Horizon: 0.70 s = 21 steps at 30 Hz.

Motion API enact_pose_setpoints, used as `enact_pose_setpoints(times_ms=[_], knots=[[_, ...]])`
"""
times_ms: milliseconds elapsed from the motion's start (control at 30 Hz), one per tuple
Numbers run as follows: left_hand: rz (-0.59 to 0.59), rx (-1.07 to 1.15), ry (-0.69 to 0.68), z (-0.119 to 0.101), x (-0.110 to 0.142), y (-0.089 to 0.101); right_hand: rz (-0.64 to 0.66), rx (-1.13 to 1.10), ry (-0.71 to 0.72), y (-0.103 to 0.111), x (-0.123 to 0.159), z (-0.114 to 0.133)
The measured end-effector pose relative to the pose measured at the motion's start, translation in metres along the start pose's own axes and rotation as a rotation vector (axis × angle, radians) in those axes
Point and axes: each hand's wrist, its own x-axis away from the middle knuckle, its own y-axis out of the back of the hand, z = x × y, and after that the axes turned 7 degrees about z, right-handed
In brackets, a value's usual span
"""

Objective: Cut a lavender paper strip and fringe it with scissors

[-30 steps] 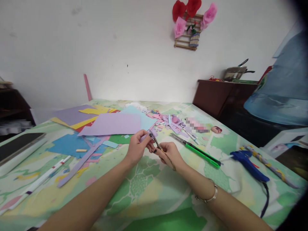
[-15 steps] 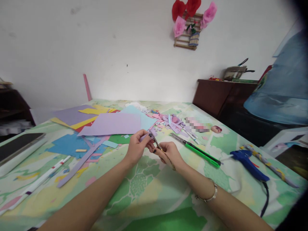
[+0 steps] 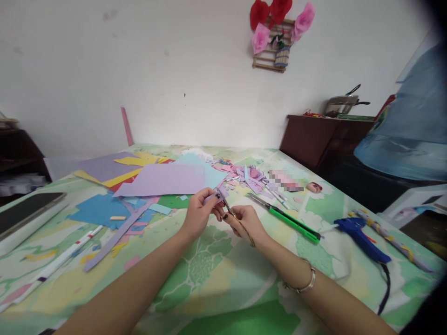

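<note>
Between the thumb and fingers of my left hand point(image 3: 199, 211) is a small piece of purple paper point(image 3: 208, 200), partly covered by the fingers. My right hand point(image 3: 248, 224) grips a pair of scissors point(image 3: 248, 236), its blades pointing up and left against the paper. Both hands are close together above the table, and their fingers hide part of the scissors. Behind them lies a large light purple sheet point(image 3: 164, 179) over a light blue sheet point(image 3: 214, 176). To the right of my right hand rests a green utility knife point(image 3: 293, 224) with its blade out.
A blue glue gun point(image 3: 363, 239) with its cord lies at the right, beside a wrapped stick point(image 3: 391, 239). Paper scraps point(image 3: 249, 177) are heaped farther back. Blue paper point(image 3: 94, 209), a long purple strip point(image 3: 115, 246), white sticks point(image 3: 63, 260) and a dark phone-like slab point(image 3: 28, 214) occupy the left.
Both hands keep nearly the same place. The purple paper at the scissor blades has shifted slightly, showing a little more of its face.
</note>
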Motion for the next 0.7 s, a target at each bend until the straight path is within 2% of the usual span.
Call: enact_pose_setpoints(times_ms=[467,700], knots=[[0.003,-0.018,0.013,-0.0009,-0.0010,-0.0003,0.003,0.020,-0.001,0.0004,0.0002,0.0005],[0.005,-0.006,-0.010,0.0004,-0.0015,-0.0002,0.075,-0.128,0.057,-0.0010,0.0005,-0.0041]])
